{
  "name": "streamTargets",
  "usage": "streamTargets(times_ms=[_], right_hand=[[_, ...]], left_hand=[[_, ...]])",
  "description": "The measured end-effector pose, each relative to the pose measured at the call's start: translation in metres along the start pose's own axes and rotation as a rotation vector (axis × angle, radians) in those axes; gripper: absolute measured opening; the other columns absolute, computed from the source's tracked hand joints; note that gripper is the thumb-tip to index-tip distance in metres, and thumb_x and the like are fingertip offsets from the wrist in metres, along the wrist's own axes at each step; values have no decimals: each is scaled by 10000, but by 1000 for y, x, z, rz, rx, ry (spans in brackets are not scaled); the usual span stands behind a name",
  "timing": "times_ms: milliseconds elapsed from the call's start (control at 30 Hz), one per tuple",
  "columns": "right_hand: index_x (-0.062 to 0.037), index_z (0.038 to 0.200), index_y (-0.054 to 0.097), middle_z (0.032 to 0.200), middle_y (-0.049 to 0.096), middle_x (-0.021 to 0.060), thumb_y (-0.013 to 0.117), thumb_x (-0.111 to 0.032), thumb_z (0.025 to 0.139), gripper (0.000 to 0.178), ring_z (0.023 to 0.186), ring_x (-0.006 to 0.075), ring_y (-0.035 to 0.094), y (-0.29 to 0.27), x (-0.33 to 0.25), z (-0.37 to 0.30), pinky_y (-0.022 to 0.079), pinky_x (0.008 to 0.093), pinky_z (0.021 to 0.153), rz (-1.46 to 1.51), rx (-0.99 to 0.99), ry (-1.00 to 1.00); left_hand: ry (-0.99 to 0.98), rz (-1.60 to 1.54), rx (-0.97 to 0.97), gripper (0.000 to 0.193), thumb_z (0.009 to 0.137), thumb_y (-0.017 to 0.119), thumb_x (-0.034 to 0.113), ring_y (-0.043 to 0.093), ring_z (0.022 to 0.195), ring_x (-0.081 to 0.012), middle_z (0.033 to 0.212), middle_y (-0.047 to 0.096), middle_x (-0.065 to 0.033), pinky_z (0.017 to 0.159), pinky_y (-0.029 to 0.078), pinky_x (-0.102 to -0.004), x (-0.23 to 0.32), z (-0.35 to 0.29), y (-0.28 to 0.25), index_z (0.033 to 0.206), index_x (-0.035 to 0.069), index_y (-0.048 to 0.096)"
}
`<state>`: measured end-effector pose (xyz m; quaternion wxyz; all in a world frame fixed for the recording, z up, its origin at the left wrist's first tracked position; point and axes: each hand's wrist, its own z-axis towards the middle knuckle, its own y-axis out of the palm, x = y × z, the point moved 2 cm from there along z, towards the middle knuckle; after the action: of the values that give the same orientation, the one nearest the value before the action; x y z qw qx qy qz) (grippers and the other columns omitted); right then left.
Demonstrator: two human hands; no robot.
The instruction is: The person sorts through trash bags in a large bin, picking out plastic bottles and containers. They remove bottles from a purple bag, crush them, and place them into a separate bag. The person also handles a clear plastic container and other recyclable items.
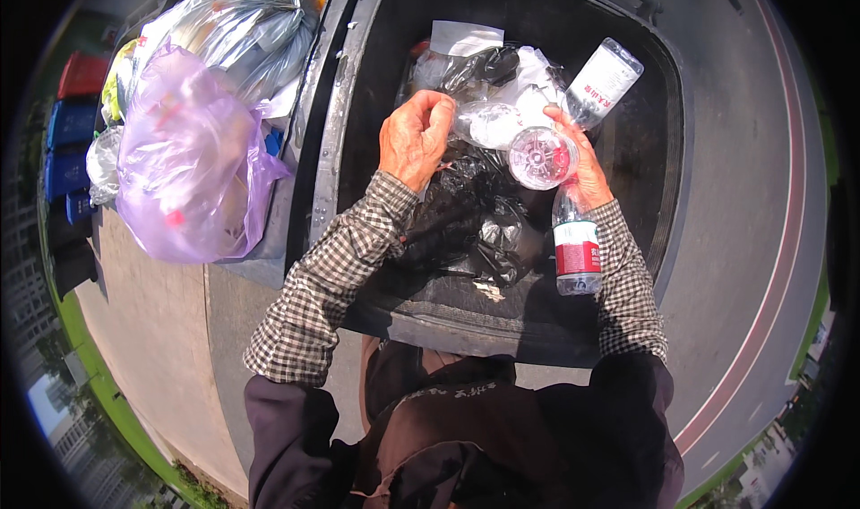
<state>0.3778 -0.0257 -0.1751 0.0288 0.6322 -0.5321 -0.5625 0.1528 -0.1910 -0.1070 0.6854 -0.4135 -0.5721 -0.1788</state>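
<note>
My left hand [417,139] is closed, thumb against curled fingers, over the bin's contents. Its knuckles are right beside the end of a clear plastic bottle [488,125]; what the fingers hold, if anything, is hidden. My right hand [587,171] grips several clear plastic bottles in a bunch, their ends pointing outward. One bottle with a white label [606,81] tilts up and right. Another, with a red and white label [577,248], hangs down beside my right forearm. A third bottle [542,158] shows its round base. The fingers partly hide where the bottles meet.
The open dark wheeled bin [667,142] holds black plastic bags [475,213], white crumpled waste and a white sheet [467,38]. To its left, a purple bag [193,160] and a grey bag [260,39] are piled high. Blue bins [70,137] and a red one stand far left.
</note>
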Motion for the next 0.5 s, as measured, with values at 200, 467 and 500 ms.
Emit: streamTargets(times_ms=[200,467,500], right_hand=[[-27,1337,634,1236,682,71,716,-112,976,380,1072,127,664,12,-34,11,556,284,941,-205,48,-168],[-20,1330,644,1171,708,35,731,-138,970,388,959,57,631,33,-73,12,515,213,883,-541,20,-328],[-18,1326,645,1183,708,40,742,-143,962,397,960,65,636,37,-78,11,518,220,884,-618,4,-355]], left_hand=[[-145,-367,-266,331,1002,682,259,654,698,-109,823,688,-52,630,545,-274,-26,7,-1,1203,-1,642],[-332,-351,-450,444,1055,581,370,655,570,-164,714,689,-121,558,536,-290,-11,18,-18,1041,-70,642],[-446,-391,-456,489,1059,565,405,640,539,-168,689,680,-123,541,529,-292,-13,19,-21,1016,-76,644]])
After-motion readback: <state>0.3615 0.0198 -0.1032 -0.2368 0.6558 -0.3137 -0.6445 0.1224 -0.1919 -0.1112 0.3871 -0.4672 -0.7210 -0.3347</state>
